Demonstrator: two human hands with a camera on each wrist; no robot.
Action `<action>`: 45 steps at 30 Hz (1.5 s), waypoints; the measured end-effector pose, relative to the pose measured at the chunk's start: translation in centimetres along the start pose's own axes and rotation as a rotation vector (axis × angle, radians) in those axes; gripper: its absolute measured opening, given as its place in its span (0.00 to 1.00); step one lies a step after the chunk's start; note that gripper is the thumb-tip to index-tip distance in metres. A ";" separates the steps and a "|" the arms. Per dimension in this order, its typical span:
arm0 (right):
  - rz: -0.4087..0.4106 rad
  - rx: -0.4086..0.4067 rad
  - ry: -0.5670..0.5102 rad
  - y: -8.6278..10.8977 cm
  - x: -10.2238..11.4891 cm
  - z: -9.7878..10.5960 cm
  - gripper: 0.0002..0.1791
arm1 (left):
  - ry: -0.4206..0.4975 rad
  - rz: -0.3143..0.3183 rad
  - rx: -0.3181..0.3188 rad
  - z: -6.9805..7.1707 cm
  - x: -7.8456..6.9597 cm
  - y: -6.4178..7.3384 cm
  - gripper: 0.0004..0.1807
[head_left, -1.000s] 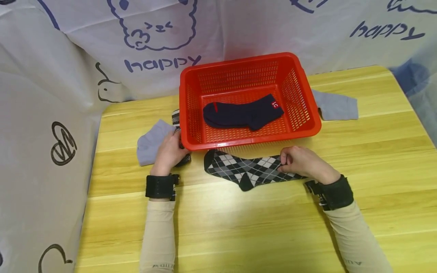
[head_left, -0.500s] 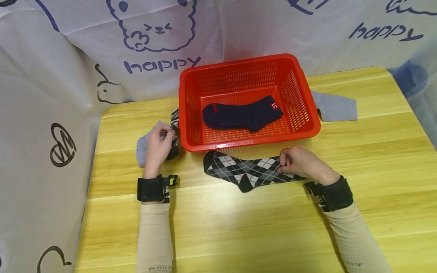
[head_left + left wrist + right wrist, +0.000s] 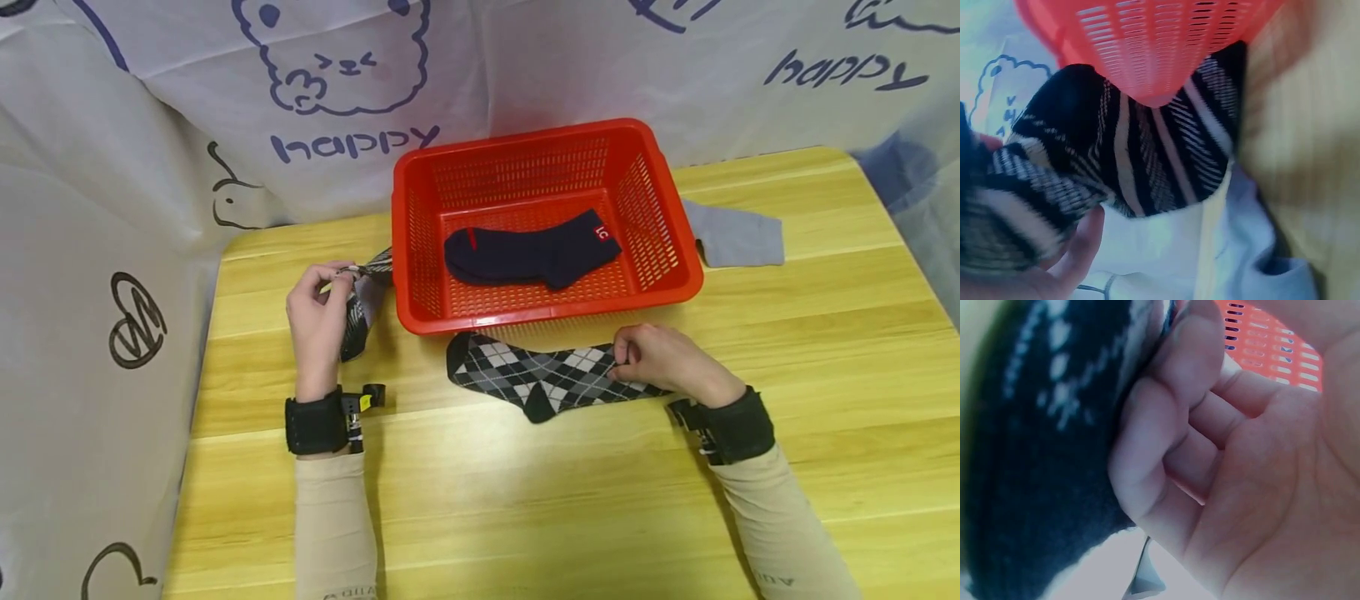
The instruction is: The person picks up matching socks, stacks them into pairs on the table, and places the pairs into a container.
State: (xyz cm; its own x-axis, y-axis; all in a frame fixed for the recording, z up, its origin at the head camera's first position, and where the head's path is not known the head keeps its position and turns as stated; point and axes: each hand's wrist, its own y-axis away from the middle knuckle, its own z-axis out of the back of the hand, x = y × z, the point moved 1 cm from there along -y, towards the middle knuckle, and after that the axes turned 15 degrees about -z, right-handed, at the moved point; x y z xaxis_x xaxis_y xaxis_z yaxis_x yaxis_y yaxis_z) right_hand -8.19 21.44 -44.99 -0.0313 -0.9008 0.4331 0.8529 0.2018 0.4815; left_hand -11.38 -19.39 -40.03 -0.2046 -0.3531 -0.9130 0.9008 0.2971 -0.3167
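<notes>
My left hand (image 3: pixel 315 325) pinches a black-and-white striped sock (image 3: pixel 1154 150) at the left of the red basket (image 3: pixel 487 322). One end of this sock runs to the basket's left side, and the basket covers part of it. A light grey sock (image 3: pixel 1247 244) lies beside it, mostly hidden in the head view. In front of the basket, an argyle sock (image 3: pixel 555 375) in black, grey and white lies flat on the table. At its right end, my right hand (image 3: pixel 663 358) holds the cuff with curled fingers. Inside the basket lie navy socks (image 3: pixel 525 254) with a red label.
Another grey sock (image 3: pixel 742 237) sticks out from behind the basket's right side. The wooden table (image 3: pixel 525 517) ends at a white printed cloth (image 3: pixel 562 67) at the back and left.
My left hand has moved left from the basket's front-left corner, taking the striped sock with it. Part of that sock is now drawn over the grey one. The right hand stays in place.
</notes>
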 end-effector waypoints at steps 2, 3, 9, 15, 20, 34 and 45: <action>-0.001 0.001 -0.002 0.0 0.0 0.0 0.12 | 0.025 -0.013 -0.059 0.3 -0.5 0.0 0.13; -0.002 0.001 -0.002 0.0 0.0 0.0 0.12 | 0.047 -0.022 -0.089 0.5 -0.7 0.1 0.13; -0.004 0.001 0.000 0.0 0.0 0.0 0.12 | 0.189 -0.147 -0.256 1.5 -3.2 0.6 0.15; -0.011 0.008 0.000 0.0 0.0 0.0 0.12 | 0.291 -0.277 -0.374 2.5 -5.6 1.3 0.12; -0.012 0.010 0.001 0.0 0.0 0.0 0.12 | 0.341 -0.395 -0.387 3.0 -7.9 2.1 0.11; 0.074 0.049 -0.048 1.8 1.9 0.5 0.10 | 0.393 -0.373 -0.193 2.4 -13.1 5.7 0.11; 0.510 -0.185 -0.271 6.2 7.7 -0.2 0.25 | 0.451 -0.232 0.270 -0.3 -14.5 8.0 0.07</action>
State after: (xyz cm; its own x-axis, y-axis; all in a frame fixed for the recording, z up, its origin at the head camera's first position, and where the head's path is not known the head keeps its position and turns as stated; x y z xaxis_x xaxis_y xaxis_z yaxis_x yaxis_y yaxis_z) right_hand -2.99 15.71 -38.86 0.2945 -0.5730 0.7648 0.8711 0.4902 0.0317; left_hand -1.33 -11.63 -29.41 -0.4985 0.0493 -0.8655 0.8665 -0.0007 -0.4991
